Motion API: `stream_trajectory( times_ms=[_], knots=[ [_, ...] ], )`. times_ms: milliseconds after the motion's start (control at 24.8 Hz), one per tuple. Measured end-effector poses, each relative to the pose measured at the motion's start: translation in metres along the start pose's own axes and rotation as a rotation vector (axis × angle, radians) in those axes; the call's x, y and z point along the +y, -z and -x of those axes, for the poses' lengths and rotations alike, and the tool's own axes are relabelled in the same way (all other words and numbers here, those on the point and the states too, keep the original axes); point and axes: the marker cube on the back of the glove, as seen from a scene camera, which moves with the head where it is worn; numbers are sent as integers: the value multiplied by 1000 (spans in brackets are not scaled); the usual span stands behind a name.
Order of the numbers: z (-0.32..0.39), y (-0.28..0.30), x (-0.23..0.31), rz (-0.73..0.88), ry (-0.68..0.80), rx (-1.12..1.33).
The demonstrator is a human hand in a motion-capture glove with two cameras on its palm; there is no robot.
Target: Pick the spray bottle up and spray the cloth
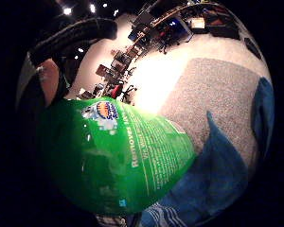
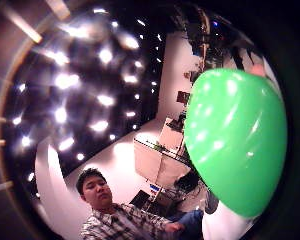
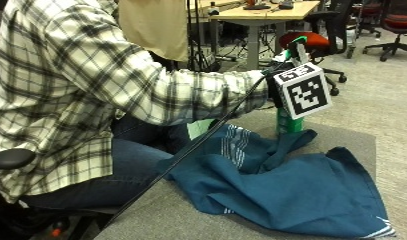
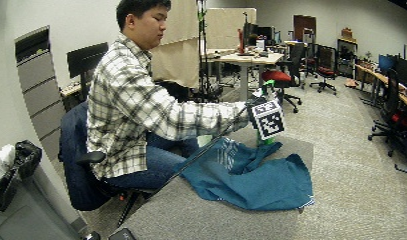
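Observation:
A person sits at a grey table on which a crumpled dark blue cloth is spread. At the cloth's far edge a green spray bottle stands upright, its base hidden behind a fold of the cloth. My gloved right hand grips the bottle near its neck. In the little finger side palm view the bottle's labelled body fills the picture, a gloved finger curls over it, and the cloth lies below. The thumb side view shows the bottle's smooth green side. I cannot see the nozzle's direction.
The table's right edge runs close beside the cloth. Behind the bottle stand a red office chair and a wooden desk. More chairs and desks line the room.

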Motion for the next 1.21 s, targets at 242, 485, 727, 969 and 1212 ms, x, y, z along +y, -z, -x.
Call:
stream_trajectory(
  times_ms=[242, 485, 727, 969, 1212],
  knots=[
    [-5, -6, -4, 53, -13, 60],
    [-5, -5, -10, 31, -18, 56],
    [-5, 4, -22, 8, -16, 62],
    [-7, -3, 3, 127, -79, 61],
    [-12, 9, 19, 134, -143, 206]
  ],
)
